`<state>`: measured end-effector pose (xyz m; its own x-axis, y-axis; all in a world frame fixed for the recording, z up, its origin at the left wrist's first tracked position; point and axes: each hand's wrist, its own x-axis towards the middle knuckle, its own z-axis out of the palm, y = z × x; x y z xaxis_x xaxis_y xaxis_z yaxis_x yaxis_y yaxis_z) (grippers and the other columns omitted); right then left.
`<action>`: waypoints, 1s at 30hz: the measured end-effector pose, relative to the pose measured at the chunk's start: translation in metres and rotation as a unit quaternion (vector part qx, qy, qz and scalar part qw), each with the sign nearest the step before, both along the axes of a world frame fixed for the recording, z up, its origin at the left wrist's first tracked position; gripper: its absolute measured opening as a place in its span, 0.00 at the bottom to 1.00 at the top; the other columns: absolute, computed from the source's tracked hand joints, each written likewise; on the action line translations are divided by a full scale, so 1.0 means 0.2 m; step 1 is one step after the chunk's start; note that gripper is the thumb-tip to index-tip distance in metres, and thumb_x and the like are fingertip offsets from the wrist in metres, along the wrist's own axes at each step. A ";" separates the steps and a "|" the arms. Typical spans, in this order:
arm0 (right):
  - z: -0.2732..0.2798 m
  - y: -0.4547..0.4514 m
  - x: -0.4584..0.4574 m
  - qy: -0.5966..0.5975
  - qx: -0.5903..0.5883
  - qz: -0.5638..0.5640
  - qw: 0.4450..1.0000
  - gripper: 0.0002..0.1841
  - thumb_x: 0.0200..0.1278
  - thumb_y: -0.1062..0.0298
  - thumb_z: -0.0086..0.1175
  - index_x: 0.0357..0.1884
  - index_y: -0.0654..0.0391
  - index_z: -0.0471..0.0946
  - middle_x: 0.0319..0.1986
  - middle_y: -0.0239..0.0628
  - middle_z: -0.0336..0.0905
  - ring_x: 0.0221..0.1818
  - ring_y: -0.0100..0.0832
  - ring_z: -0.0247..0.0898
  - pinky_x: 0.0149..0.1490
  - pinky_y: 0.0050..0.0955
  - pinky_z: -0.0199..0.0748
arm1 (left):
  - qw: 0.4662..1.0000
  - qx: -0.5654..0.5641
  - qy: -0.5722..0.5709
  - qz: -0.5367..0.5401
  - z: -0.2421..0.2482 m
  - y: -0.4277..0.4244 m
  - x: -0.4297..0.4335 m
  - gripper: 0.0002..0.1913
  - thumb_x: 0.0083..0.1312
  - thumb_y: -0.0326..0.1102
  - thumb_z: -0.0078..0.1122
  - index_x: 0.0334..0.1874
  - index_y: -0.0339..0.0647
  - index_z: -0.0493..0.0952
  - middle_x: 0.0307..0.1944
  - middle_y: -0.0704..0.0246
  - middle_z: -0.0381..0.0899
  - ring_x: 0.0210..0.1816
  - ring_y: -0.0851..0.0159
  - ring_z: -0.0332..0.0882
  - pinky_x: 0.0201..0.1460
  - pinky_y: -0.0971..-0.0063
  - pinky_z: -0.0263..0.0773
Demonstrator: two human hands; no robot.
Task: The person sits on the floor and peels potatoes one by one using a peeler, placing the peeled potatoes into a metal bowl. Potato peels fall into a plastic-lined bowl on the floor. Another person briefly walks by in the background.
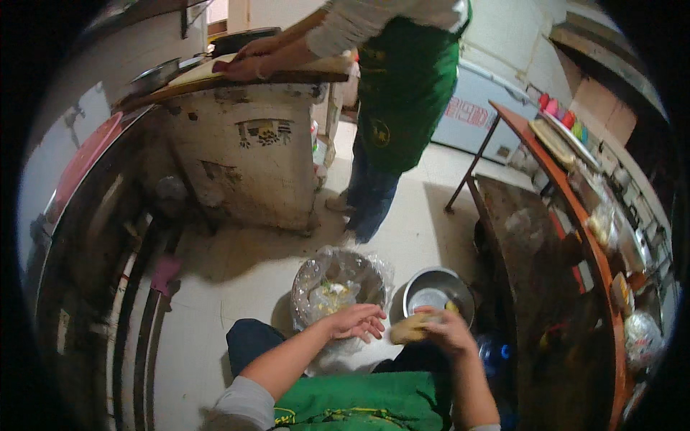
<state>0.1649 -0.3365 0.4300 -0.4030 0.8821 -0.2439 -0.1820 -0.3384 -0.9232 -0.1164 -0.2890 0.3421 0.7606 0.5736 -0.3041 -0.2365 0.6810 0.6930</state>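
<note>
My left hand is held over the near edge of a bin lined with clear plastic, its fingers apart and nothing seen in them. Scraps lie inside the liner. My right hand grips a blurred, pale brown oblong thing, perhaps a potato, by its right end. Just beyond that hand, a round metal pot stands on the floor, with a small yellowish piece inside near its right side.
A co-worker in a green apron stands ahead, both hands on a board on the worn counter. On the right, an orange-edged table holds bagged items and trays, above a dark lower shelf. A large blue plastic bottle is by my right arm.
</note>
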 end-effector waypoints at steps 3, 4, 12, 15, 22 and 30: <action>-0.22 0.24 -0.52 -0.100 -0.036 0.057 0.993 0.19 0.66 0.65 0.61 0.56 0.64 0.77 0.46 0.38 0.82 0.46 0.33 0.79 0.49 0.31 0.78 | 0.996 0.026 0.037 0.071 0.10 -0.09 -0.21 0.18 0.75 0.52 0.49 0.56 0.47 0.73 0.36 0.69 0.80 0.31 0.69 0.81 0.22 0.81 0.70; -0.24 0.26 -0.77 -0.100 -0.049 0.017 0.994 0.18 0.67 0.64 0.61 0.54 0.63 0.77 0.46 0.38 0.82 0.46 0.34 0.80 0.48 0.30 0.78 | 0.988 0.048 0.088 0.122 0.07 -0.13 -0.37 0.18 0.75 0.52 0.49 0.55 0.48 0.73 0.36 0.69 0.80 0.29 0.70 0.80 0.20 0.81 0.68; -0.74 0.39 -1.25 0.103 -0.085 -0.248 0.959 0.12 0.73 0.66 0.52 0.51 0.62 0.74 0.42 0.42 0.81 0.42 0.39 0.79 0.47 0.40 0.78 | 0.978 -0.042 0.128 0.159 -0.09 0.00 -0.66 0.22 0.71 0.60 0.50 0.45 0.47 0.77 0.29 0.73 0.78 0.21 0.74 0.74 0.14 0.82 0.57; -0.51 0.34 -1.46 -0.279 0.085 -0.265 0.919 0.13 0.69 0.64 0.57 0.48 0.63 0.78 0.40 0.40 0.82 0.42 0.38 0.79 0.49 0.35 0.76 | 0.976 0.010 0.142 0.168 -0.20 0.03 -0.74 0.21 0.70 0.60 0.53 0.45 0.49 0.77 0.30 0.75 0.78 0.23 0.75 0.74 0.15 0.82 0.58; -0.80 0.64 -1.27 -0.310 0.116 -0.258 0.908 0.18 0.63 0.57 0.60 0.43 0.65 0.81 0.36 0.50 0.84 0.41 0.44 0.80 0.49 0.38 0.74 | 0.980 -0.092 0.059 0.168 -0.32 0.15 -0.64 0.23 0.70 0.61 0.52 0.51 0.50 0.77 0.35 0.71 0.81 0.28 0.70 0.79 0.21 0.79 0.67; -0.80 0.82 -1.11 -0.398 0.110 -0.155 0.897 0.15 0.64 0.61 0.60 0.42 0.65 0.79 0.31 0.41 0.82 0.32 0.33 0.78 0.40 0.34 0.75 | 0.974 -0.092 -0.067 0.197 -0.23 0.22 -0.55 0.26 0.72 0.58 0.48 0.57 0.43 0.75 0.39 0.65 0.81 0.35 0.64 0.82 0.34 0.71 0.78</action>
<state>-0.0574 -0.1734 0.2702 0.0940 0.9840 -0.1515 0.5117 -0.1783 -0.8405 -0.2265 -0.2446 0.2954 0.5317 0.7744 -0.3431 -0.5850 0.6287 0.5124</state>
